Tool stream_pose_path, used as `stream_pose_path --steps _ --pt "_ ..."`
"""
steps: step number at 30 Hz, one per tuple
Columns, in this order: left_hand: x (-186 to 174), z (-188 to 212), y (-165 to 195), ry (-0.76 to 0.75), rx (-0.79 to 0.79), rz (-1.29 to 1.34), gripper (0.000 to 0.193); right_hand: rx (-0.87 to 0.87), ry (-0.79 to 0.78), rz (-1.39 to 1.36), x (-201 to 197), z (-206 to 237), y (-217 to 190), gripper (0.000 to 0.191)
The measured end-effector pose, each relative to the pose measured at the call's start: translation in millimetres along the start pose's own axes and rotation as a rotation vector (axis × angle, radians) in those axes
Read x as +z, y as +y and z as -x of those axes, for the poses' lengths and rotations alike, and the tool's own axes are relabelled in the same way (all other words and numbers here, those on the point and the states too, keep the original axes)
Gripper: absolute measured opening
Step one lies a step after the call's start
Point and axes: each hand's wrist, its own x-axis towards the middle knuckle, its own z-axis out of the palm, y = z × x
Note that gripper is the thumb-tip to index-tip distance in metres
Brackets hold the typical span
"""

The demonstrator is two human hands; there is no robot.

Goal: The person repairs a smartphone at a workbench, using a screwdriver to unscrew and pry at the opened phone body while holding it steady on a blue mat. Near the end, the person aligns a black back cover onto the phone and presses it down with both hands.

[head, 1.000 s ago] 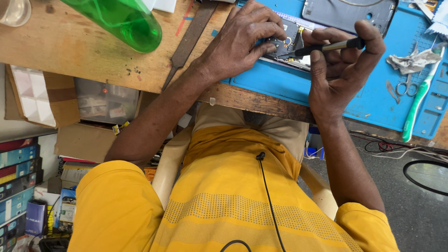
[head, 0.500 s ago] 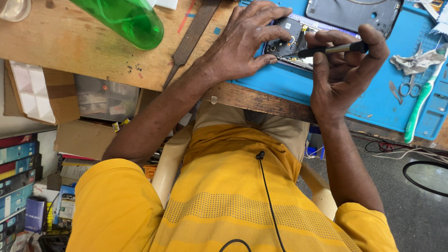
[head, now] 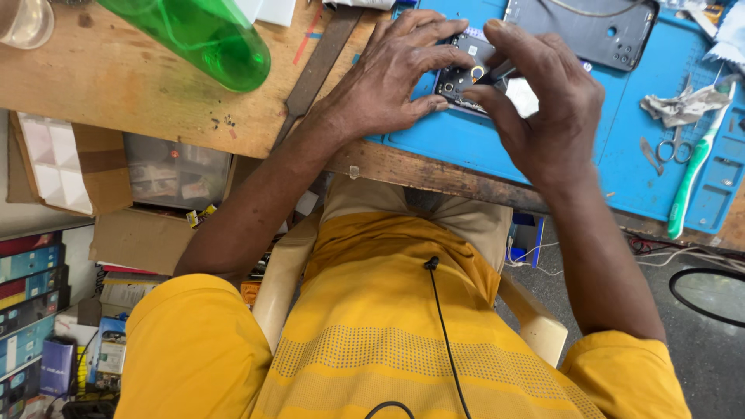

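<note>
Two hands on one small job: left hand (head: 388, 77) is spread flat, fingers pressing down the opened phone (head: 464, 77) on the blue work mat (head: 621, 155), near the mat's front-left corner. Right hand (head: 543, 109) is pinched around a thin dark tool (head: 497, 74), probably a screwdriver or pick, with the tip down among the exposed internals by the camera area. Tip contact itself is hidden under the fingers.

Risks as I read them:
- Tool slip. The angle is shallow and the board is bare, so a skid could gouge a component or tear a flex. A worn screw head or too much side force would cause it.
- Phone shifts. It's held only by fingertip pressure, no clamp. If the left fingers ease off, the body pivots under the tool.
- Lost screw. The phone sits close to the bench's front edge (head: 434, 174), so anything that pops free may roll off into the lap or the clutter below.
- Green bottle (head: 198, 35) lies on its side on the wooden top, near the left forearm. An elbow nudge could roll it. Can't tell if it's capped.
- Scissors (head: 666, 150), green toothbrush (head: 691, 174) and the removed back cover (head: 582, 27) are well apart from the hands, so low concern.
</note>
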Motion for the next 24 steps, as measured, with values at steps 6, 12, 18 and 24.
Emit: stream_pose_path --steps 6,12,18,24 --pt "-2.9 2.2 -3.1 -0.008 -0.069 0.010 0.085 0.057 0.070 -0.084 4.1 -7.5 -0.9 0.051" --pt "-1.9 3.1 -4.2 -0.011 -0.060 0.006 0.086 0.071 0.026 -0.086 10.2 -1.4 3.8 0.048" --pt "-4.2 0.3 -5.1 -0.020 -0.027 -0.004 0.080 0.066 0.068 -0.086 11.4 0.4 14.8 0.046" --pt "-6.2 0.6 -3.9 -0.037 -0.024 -0.013 0.078 0.054 0.001 -0.142 3.0 -4.2 2.9 0.046"
